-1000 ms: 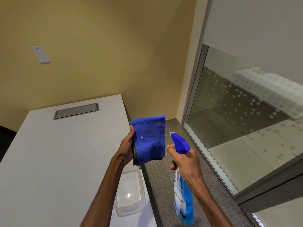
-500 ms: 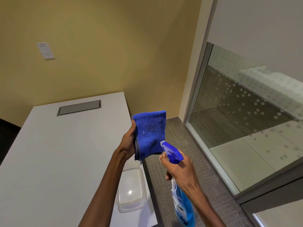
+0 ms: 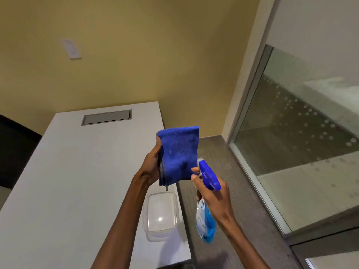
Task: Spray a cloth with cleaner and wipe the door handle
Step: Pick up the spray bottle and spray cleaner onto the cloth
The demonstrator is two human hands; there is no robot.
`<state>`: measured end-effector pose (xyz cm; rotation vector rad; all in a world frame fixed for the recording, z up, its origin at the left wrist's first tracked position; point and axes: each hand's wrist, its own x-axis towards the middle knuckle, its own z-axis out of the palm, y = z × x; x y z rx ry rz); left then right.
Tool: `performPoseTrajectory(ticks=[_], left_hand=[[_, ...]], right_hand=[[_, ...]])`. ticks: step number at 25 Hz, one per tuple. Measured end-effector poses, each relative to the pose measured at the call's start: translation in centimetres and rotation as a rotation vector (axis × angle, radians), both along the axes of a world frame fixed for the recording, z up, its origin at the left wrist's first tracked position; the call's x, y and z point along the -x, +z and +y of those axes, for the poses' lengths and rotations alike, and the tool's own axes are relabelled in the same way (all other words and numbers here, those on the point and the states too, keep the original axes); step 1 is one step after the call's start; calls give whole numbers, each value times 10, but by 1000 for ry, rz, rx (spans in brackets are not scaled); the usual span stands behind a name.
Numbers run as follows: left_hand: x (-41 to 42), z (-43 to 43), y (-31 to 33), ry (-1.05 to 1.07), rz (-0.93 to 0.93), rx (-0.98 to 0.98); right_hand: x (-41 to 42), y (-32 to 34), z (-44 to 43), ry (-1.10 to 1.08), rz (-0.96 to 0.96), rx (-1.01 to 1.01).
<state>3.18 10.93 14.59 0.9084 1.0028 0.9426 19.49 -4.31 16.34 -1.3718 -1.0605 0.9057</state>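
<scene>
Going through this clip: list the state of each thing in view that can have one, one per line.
blue cloth: folded, held up in the left hand, dark damp spots.
spray bottle: gripped by the right hand, nozzle aimed at the cloth, blue liquid inside.
clear plastic container: on the white table, looks empty.
table hatch: closed.

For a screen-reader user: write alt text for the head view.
A left hand holds up a folded blue cloth while the right hand aims a blue spray bottle at it, nozzle close. Below, a clear plastic container sits on a white table.
</scene>
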Motion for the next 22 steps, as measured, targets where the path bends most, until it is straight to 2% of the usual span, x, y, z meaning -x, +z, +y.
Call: performPoseTrajectory(ticks=[7, 10, 13, 22], left_hand=[[80, -4, -11, 180, 33, 21], [116, -5, -19, 280, -17, 55], [149, -5, -20, 358, -99, 107], [168, -2, -26, 337, -302, 156]], right_hand=[[57, -45, 61, 130, 4, -8], [84, -71, 82, 116, 43, 28], [104, -92, 105, 121, 4, 90], [123, -160, 141, 75, -42, 256]])
